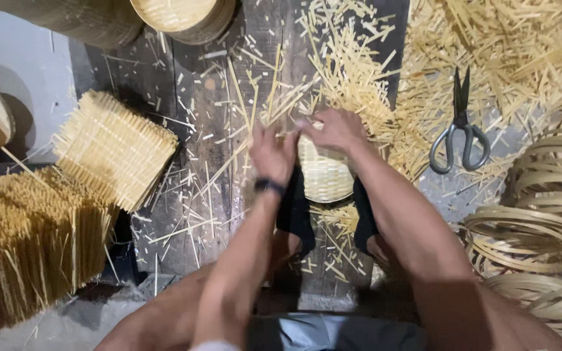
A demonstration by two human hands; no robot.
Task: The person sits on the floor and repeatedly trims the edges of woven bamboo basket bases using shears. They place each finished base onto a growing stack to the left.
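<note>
Strip-littered dark plank floor (209, 162), both hands' fingers (281, 146) closed on pale, round, tightly woven bamboo basket (325, 174).

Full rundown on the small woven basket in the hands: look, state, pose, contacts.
The small pale-yellow woven basket looks made of thin bamboo-like strips, in a tight horizontal weave with a rounded body. Loose strip ends stick up from its far edge, so the rim looks unfinished. It sits between the person's knees above the dark wooden board. The right hand rests on its top; the left hand grips strips beside it. Its underside is hidden.
</note>
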